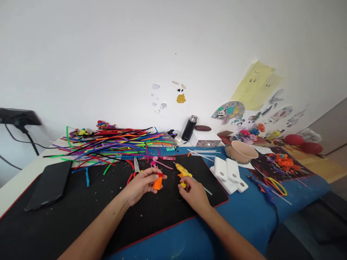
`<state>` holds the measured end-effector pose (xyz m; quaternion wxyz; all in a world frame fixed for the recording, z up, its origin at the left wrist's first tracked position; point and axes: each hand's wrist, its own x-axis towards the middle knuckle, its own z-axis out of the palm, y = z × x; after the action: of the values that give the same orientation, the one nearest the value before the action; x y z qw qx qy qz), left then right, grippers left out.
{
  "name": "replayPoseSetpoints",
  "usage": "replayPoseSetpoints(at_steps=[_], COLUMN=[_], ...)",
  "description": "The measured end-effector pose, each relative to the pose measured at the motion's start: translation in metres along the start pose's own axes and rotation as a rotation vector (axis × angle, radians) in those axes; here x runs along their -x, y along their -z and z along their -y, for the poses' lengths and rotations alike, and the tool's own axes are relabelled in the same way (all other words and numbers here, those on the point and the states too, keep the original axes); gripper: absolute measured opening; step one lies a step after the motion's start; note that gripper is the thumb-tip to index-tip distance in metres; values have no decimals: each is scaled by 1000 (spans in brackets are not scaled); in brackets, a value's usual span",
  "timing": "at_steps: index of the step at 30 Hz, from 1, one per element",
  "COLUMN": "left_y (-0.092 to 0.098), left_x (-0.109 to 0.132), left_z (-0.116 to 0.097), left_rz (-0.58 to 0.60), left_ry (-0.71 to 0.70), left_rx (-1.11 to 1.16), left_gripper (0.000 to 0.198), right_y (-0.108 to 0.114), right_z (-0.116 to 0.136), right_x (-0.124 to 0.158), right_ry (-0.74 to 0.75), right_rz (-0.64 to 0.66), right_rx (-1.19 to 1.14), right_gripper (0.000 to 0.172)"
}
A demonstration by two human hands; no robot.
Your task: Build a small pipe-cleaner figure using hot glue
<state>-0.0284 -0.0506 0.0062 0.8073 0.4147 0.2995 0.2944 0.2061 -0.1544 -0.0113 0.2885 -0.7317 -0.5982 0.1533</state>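
My left hand (pixel 141 185) is closed around a small orange pipe-cleaner piece (pixel 157 183) with a pink bit on top, held just above the black mat (pixel 81 209). My right hand (pixel 193 192) grips the handle of a yellow hot glue gun (pixel 183 173) that rests on the mat, nozzle pointing away to the left. The two hands are a short gap apart. Scissors with red handles (pixel 135 169) lie just beyond my left hand.
A big pile of coloured pipe cleaners (pixel 114 144) fills the back left. A black phone (pixel 50 184) lies at the left. White power banks (pixel 229 173), a beige bowl (pixel 242 151), a black flask (pixel 189 128) and craft pieces sit to the right on the blue cloth (pixel 244 216).
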Motion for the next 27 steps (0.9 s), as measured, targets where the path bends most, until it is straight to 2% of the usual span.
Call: replayPoseSetpoints(at_steps=[5, 9, 15, 21, 24, 27], left_y=[-5, -6, 2, 5, 6, 5], left_x=[0, -2, -2, -3, -3, -3], left_z=[5, 9, 5, 5, 4, 3], left_rz=[37, 85, -7, -3, 17, 11], left_ry=[61, 103, 15, -20, -32, -44], left_rx=[13, 24, 188, 244, 263, 290], left_gripper=[31, 31, 29, 23, 22, 22], right_y=[1, -6, -19, -18, -18, -25], right_z=[7, 28, 60, 62, 63, 63], right_x=[-2, 1, 6, 5, 4, 1], right_ry=[12, 91, 220, 264, 275, 203], right_rz=[-70, -47, 41, 101, 81, 21], right_rx=[-189, -276, -316, -425, -479, -564], right_gripper=[20, 17, 15, 14, 18, 17])
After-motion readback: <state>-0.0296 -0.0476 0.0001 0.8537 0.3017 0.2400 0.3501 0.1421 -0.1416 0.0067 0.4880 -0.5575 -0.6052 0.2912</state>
